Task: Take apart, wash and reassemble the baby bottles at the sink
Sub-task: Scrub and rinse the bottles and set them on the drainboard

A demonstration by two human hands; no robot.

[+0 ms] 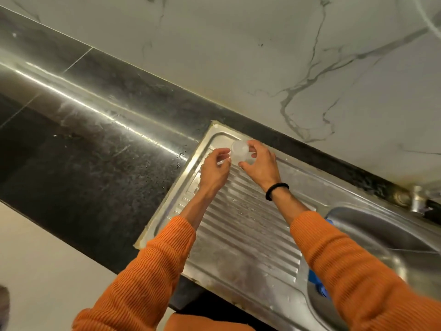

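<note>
A clear plastic bottle cap [239, 151] sits at the far left corner of the ribbed steel drainboard [241, 235]. My right hand [260, 163] grips it, with fingers curled over its top and thumb below. My left hand [214, 168] hovers just left of the cap, fingers loosely curled; I cannot tell whether its fingertips touch the cap or hold something small. A blue object [318, 283] lies in the sink basin [381, 235], mostly hidden behind my right sleeve.
A dark, wet stone counter [83, 151] stretches to the left of the drainboard. A marble-patterned wall [262, 56] rises behind. The tap base [417, 199] stands at the far right behind the basin.
</note>
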